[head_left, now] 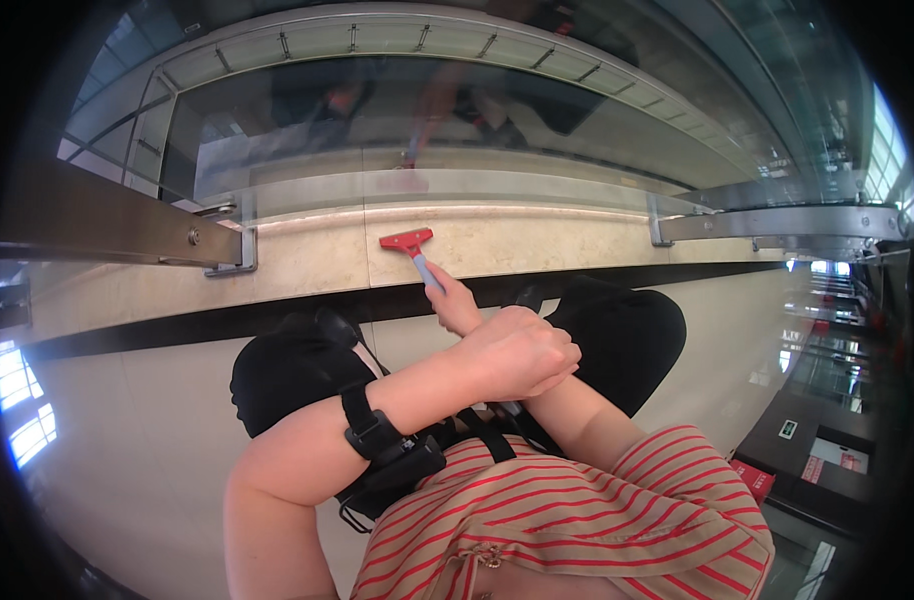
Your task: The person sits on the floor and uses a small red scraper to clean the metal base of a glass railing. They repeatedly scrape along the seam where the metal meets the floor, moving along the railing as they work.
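Note:
A scraper with a red head (pixel 407 240) and a grey-blue handle (pixel 425 270) is in my right hand (pixel 453 305), which is closed round the handle's lower end. The head is over the beige stone ledge (pixel 307 248), close to the foot of the glass panel (pixel 277 140); I cannot tell whether it touches the stone. My left forearm crosses over my right one. My left hand (pixel 522 350) is a closed fist above my right forearm, and the inside of its grip is hidden. A small grey piece shows just below the fist.
Metal brackets with bars, one on the left (pixel 127 215) and one on the right (pixel 787 224), stand on the ledge. My bent knees in black trousers (pixel 617 345) are close to its dark lower edge. A pale tiled floor (pixel 147 430) lies around me. The glass shows reflections.

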A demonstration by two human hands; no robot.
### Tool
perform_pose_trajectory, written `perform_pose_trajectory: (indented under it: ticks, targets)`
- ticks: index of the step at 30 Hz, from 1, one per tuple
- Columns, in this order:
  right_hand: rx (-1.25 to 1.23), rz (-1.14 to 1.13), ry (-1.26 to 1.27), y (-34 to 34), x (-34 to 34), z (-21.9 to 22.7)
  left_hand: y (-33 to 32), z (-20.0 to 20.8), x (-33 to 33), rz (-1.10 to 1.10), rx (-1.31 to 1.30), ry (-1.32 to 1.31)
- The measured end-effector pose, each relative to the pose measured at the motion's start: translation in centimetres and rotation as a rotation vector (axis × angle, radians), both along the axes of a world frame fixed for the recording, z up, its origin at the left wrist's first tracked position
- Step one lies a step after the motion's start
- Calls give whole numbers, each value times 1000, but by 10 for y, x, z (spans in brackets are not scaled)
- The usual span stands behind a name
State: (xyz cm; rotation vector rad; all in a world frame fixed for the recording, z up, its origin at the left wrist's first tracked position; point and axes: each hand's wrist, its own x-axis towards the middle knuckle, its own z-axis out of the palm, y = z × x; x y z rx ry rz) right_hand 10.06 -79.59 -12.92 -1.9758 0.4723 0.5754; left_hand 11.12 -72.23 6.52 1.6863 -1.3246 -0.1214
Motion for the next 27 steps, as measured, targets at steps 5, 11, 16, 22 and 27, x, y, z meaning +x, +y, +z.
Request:
perform_pose_trajectory:
  ticks: [5, 11, 16, 22, 27]
  targets:
    - [42, -40, -88, 23, 25, -9, 0, 0, 1, 17, 58, -9]
    - [17, -44, -62, 25, 24, -13, 4, 0, 4, 55, 13, -35]
    - [51, -55, 18, 34, 11, -6, 6, 2, 5, 99, 35, -30]
    - [222, -107, -4, 33, 37, -4, 7, 4, 9, 108, 62, -39]
    - [17, -41, -46, 31, 10, -1, 7, 1, 10, 122, 5, -39]
